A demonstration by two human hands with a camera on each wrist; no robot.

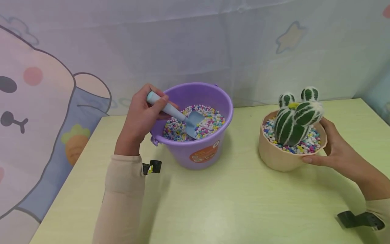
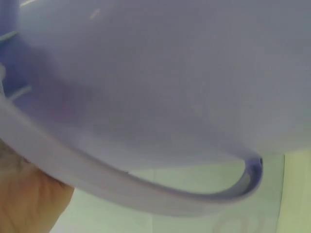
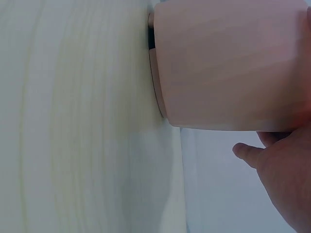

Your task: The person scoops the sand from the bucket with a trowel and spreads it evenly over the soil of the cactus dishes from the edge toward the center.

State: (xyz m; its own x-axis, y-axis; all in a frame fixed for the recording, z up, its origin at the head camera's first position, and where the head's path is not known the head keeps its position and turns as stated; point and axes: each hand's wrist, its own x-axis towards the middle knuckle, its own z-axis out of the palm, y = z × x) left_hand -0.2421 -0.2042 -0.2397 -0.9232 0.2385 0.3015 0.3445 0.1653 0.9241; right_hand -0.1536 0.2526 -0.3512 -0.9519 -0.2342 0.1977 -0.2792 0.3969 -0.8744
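Note:
My left hand grips the pale blue handle of a small toy shovel over the purple bucket. The shovel's blade lies tilted on multicoloured pebbles inside. In the left wrist view the bucket's wall and its hanging handle cover most of the shot, with part of the left hand at lower left. My right hand holds the beige flower pot at its right side, thumb by the front rim. A green and white cactus stands in pebbles there.
Both containers stand on a pale yellow-green table, the pot to the right of the bucket. Behind them hangs a printed cloth. A black strap mount sits at the right wrist.

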